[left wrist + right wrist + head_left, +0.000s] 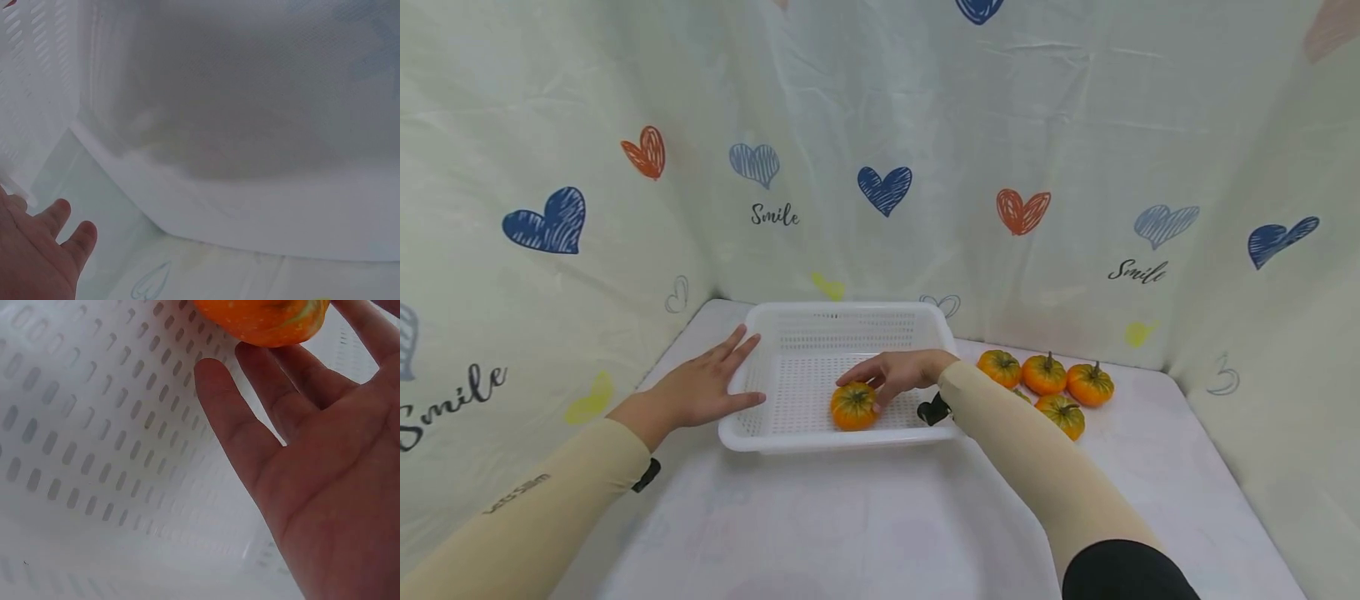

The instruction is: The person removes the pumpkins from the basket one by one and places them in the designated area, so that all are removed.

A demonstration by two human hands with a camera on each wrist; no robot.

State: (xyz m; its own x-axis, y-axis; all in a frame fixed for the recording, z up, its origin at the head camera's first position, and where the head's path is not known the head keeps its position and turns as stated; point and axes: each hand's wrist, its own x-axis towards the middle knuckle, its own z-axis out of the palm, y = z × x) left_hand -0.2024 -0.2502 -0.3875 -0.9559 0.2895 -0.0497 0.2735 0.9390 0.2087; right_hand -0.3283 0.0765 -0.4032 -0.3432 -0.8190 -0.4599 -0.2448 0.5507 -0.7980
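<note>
A small orange pumpkin [853, 407] with green streaks at its top is inside the white perforated plastic basket [838, 443], near the front wall. My right hand [901, 372] reaches over it from the right, fingers behind it and thumb at its right side. From the right wrist, the same pumpkin [269, 319] shows at the fingertips, above the slotted basket floor. At the basket's left rim, my left hand [703, 387] has its fingers spread, fingertips overlapping the rim. The left wrist view catches only part of that hand [37, 250], beside the basket's outer wall.
Several more small pumpkins [1043, 375] lie grouped on the white-covered table [880, 525], right of the basket and partly behind my right forearm. A curtain [940, 108] printed with hearts encloses the back and sides.
</note>
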